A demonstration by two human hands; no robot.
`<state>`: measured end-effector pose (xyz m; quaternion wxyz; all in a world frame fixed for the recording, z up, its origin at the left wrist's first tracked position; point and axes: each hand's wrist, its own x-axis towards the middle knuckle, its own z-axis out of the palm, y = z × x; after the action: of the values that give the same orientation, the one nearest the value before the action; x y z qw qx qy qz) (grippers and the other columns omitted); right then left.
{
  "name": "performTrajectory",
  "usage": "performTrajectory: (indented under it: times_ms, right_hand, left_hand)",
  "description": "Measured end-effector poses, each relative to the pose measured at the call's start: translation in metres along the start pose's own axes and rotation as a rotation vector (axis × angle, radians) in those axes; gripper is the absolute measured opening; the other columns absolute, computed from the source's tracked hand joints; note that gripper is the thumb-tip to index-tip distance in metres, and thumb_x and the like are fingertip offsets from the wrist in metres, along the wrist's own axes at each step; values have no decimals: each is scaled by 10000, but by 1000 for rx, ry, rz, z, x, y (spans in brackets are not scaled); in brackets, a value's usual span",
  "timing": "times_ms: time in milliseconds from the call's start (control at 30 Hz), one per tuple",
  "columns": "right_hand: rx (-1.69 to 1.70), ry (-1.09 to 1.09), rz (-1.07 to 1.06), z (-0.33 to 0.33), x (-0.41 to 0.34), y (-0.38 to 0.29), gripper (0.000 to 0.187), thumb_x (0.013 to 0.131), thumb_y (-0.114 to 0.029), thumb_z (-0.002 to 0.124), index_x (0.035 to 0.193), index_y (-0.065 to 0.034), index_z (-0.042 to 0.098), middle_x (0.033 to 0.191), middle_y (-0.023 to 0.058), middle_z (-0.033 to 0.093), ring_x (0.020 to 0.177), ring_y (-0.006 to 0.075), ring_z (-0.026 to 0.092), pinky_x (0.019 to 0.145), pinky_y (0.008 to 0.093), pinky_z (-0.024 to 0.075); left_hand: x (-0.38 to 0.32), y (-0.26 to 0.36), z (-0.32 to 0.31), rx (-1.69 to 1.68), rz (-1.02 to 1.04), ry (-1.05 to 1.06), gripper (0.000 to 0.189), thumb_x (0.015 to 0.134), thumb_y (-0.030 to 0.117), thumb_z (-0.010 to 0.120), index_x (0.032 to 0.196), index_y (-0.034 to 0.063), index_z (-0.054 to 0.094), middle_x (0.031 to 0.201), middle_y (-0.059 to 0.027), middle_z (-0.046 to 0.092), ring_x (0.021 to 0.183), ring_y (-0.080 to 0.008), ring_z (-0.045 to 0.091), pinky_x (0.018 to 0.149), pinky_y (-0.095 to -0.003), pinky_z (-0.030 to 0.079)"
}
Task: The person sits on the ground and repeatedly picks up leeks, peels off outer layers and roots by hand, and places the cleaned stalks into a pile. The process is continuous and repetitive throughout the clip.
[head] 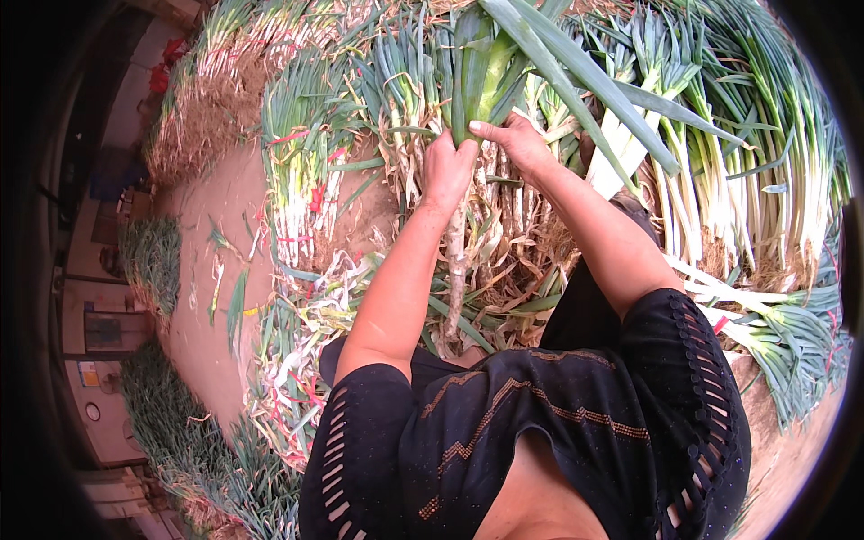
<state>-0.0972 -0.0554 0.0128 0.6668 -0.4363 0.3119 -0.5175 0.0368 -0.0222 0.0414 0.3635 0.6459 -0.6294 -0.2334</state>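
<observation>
In the head view I hold one large green onion (457, 246) upright, its leaves fanning up and to the right. My left hand (448, 169) is closed around the stalk where the green begins. My right hand (518, 143) grips the leaf bases just to the right, its thumb laid across them. The stalk's lower part hangs below my left hand, brownish and unpeeled, with its root end low between my knees. Behind it stand unpeeled green onions (499, 202) with dry outer skins and roots. Cleaner white-stemmed green onions (702, 169) stand to the right.
Tied bundles of green onions (293, 175) with red bands stand at the left. Peeled skins and trimmings (317, 304) lie beside my left knee. More bundles lie at the lower right (776, 337). Darker heaps of green onions (189, 418) line the left, near a wall with a clock (92, 412).
</observation>
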Motion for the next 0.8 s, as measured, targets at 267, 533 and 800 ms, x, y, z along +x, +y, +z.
performTrajectory:
  times_ms: [267,533,800]
  right_hand:
    - [299,-96,173,13,-5,-2,355,847,-200,643,1112,3,524,979,85,617,898,196,593,862,345,470]
    - [464,117,100,-21,23,-22,330,904,-377,552,961,-75,432,793,36,503,578,97,494,517,232,471]
    - [220,79,173,-4,25,-2,380,917,-362,516,1104,-31,513,913,99,591,797,204,578,768,346,491]
  left_hand:
    - [-14,-56,6,-1091,-625,80,280,797,-18,404,1061,-88,467,882,-145,521,721,-236,562,693,-349,526]
    - [-129,-264,-22,-533,-1104,116,345,833,63,431,1168,-14,459,960,-197,575,823,-359,611,733,-485,524]
    - [-39,-8,9,-398,-311,-260,502,903,333,524,1241,-28,437,904,-147,616,728,-193,585,701,-324,500]
